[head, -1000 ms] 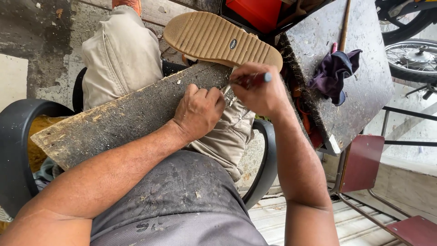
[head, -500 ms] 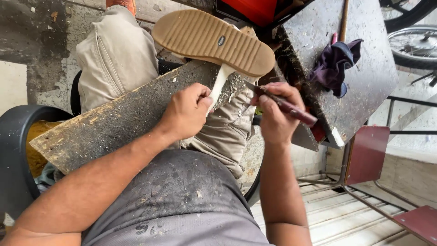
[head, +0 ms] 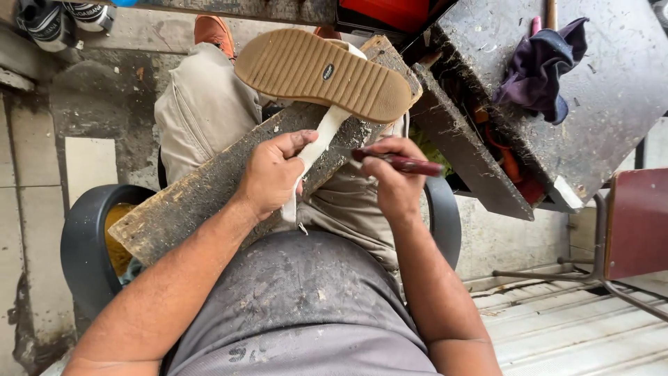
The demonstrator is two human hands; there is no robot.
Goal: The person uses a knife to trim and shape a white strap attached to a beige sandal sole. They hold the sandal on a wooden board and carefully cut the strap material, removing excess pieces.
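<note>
Sandal (head: 323,73), sole up on the far end of the board (head: 209,191), is unfinished: its white strap (head: 313,157) is pinched by the left hand (head: 271,174), a red-handled tool (head: 400,164) gripped by the right hand (head: 396,184) beside it.

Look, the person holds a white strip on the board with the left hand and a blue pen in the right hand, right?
Not quite. In the head view the tool in the right hand is dark red, not blue. The left hand does hold the white strip on the board.
</note>
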